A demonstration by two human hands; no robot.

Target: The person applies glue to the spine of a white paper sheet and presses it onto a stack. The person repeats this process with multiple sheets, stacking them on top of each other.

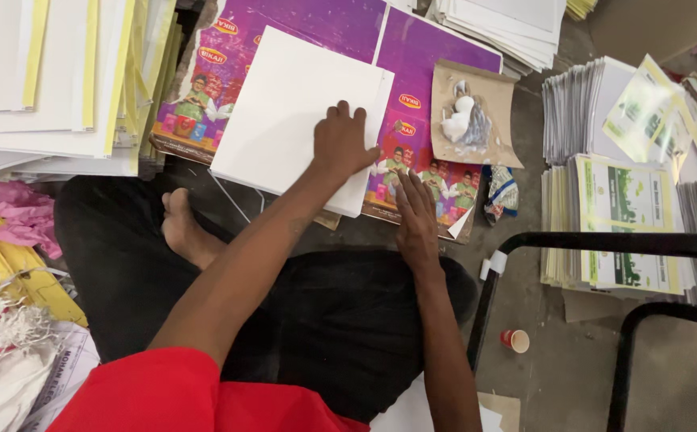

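White sheet stack [284, 112] lies on the purple printed board [412, 136] on the floor, long axis running near to far. Right hand [417, 214] rests flat, fingers open, on the board just right of the stack's near corner. Farther in, the left hand [340, 142] presses spread fingers on the stack's right edge, gripping nothing.

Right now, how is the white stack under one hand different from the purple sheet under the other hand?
The white stack is plain and blank; the purple sheet is printed with pictures. The white stack is thick, many sheets piled; the purple sheet lies thin and flat. The white stack rests on top; the purple sheet lies beneath it, spreading wider. The left hand presses the stack, the right hand the sheet. Both are flat rectangles.
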